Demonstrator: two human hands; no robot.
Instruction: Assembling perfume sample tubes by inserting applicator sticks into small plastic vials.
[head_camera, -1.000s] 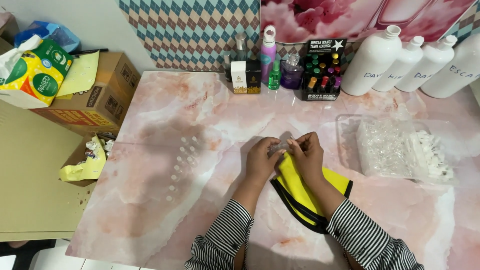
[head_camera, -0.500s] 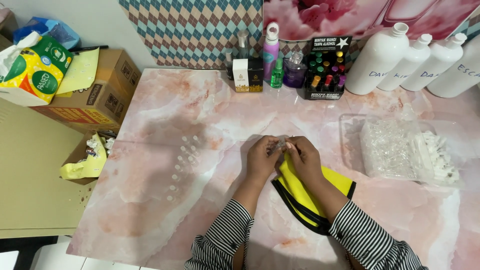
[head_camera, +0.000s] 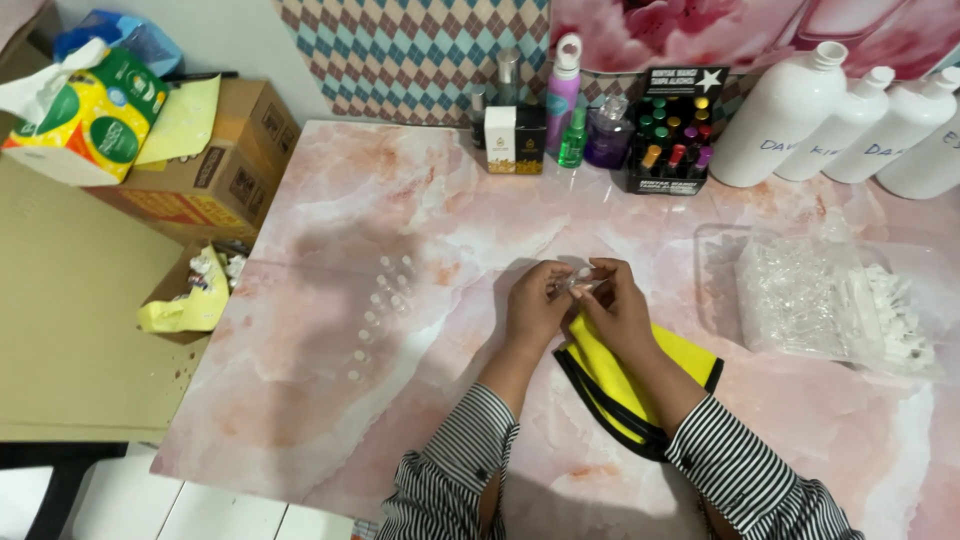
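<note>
My left hand and my right hand meet over the middle of the pink marble table. Both pinch a tiny clear vial between their fingertips. Under my right wrist lies a yellow cloth with black trim. To the left of my hands several small clear vials stand in rows on the table. At the right a clear plastic bag holds many more clear vials, with white caps beside them.
Three white plastic bottles stand at the back right. A black display of small coloured bottles, a purple spray bottle and perfume boxes line the back. Cardboard boxes and a tissue pack sit at the left.
My hands stay together over the same spot on the table, fingers shifting slightly on the small vial. Nothing else has moved.
</note>
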